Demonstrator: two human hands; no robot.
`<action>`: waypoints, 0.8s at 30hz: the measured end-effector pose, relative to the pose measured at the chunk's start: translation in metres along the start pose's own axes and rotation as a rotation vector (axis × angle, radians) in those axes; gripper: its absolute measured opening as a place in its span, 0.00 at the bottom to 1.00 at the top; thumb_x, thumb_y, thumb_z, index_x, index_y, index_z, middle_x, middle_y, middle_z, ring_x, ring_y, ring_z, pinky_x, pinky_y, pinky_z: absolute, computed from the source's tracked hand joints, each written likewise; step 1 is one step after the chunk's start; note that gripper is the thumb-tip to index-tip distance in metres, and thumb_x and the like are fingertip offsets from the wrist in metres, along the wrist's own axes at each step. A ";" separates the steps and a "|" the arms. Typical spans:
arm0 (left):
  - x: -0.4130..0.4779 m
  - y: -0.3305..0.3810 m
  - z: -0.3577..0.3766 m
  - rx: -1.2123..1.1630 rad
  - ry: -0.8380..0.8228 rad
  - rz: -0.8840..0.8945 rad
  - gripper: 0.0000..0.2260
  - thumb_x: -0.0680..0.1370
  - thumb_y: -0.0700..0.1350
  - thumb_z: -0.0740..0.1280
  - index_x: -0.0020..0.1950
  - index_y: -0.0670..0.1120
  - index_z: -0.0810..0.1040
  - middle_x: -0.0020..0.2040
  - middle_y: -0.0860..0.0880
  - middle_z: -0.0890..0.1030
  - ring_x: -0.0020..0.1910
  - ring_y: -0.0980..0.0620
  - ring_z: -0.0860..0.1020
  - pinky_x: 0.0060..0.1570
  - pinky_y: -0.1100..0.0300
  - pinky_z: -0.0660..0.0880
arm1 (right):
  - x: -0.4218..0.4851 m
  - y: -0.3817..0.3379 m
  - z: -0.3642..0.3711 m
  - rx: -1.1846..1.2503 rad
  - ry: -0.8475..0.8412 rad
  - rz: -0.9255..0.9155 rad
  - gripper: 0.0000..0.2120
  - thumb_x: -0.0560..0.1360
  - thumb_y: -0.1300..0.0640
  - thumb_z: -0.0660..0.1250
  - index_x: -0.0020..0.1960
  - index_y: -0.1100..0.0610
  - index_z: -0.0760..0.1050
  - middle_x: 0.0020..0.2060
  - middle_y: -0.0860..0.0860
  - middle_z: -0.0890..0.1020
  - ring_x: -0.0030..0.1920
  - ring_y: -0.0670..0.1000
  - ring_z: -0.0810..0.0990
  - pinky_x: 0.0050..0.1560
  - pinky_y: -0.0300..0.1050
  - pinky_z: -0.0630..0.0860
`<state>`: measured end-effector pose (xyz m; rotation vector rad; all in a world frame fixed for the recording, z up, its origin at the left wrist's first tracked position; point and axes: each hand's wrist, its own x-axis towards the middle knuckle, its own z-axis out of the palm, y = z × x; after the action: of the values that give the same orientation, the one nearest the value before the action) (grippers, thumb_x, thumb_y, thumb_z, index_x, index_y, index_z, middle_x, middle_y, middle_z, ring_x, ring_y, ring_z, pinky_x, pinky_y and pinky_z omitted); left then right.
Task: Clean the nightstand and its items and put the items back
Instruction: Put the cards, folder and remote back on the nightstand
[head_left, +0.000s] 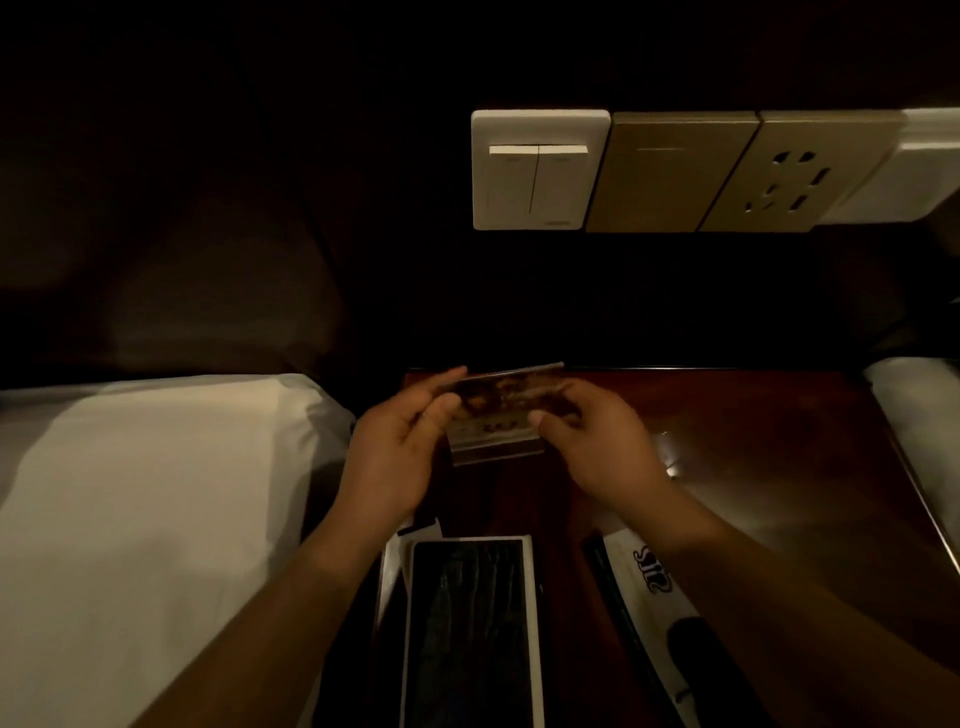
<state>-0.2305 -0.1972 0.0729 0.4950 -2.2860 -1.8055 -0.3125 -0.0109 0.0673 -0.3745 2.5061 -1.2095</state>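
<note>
Both hands hold a small flat card stand (498, 410) with a dark printed picture, just above the back left part of the dark wooden nightstand (753, 441). My left hand (400, 452) grips its left side and my right hand (597, 441) pinches its right side. On the nightstand's near part lie a black tray with a white rim (470, 629) and a white packet with black lettering (649, 577). A dark oblong object (696, 649) rests on that packet.
A white bed with a pillow (145, 493) fills the left. Another white pillow edge (919, 415) shows at the right. On the dark wall above are a white double switch (537, 169), a gold panel (670, 171) and a socket plate (789, 176). The room is dim.
</note>
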 end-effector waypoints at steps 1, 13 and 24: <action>-0.001 -0.003 0.000 -0.023 0.043 -0.021 0.12 0.81 0.51 0.64 0.62 0.64 0.79 0.58 0.57 0.84 0.59 0.60 0.81 0.60 0.60 0.76 | -0.002 0.000 0.003 -0.002 0.025 -0.028 0.08 0.77 0.52 0.67 0.56 0.51 0.78 0.45 0.45 0.82 0.44 0.45 0.80 0.41 0.37 0.75; 0.000 -0.011 0.005 -0.109 -0.062 -0.164 0.36 0.72 0.23 0.54 0.75 0.52 0.67 0.59 0.59 0.82 0.61 0.62 0.78 0.54 0.68 0.75 | 0.021 -0.014 0.033 -0.006 0.255 -0.091 0.11 0.77 0.53 0.67 0.54 0.58 0.81 0.46 0.52 0.84 0.48 0.50 0.81 0.47 0.46 0.78; 0.000 -0.014 -0.002 -0.139 -0.037 -0.176 0.42 0.65 0.33 0.58 0.78 0.56 0.62 0.63 0.57 0.80 0.66 0.57 0.77 0.60 0.55 0.74 | 0.021 -0.013 0.042 0.001 0.251 -0.112 0.09 0.77 0.53 0.68 0.50 0.59 0.81 0.40 0.48 0.80 0.43 0.46 0.78 0.37 0.26 0.65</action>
<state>-0.2277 -0.2018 0.0598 0.6628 -2.1809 -2.0541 -0.3132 -0.0565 0.0493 -0.3887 2.7272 -1.3781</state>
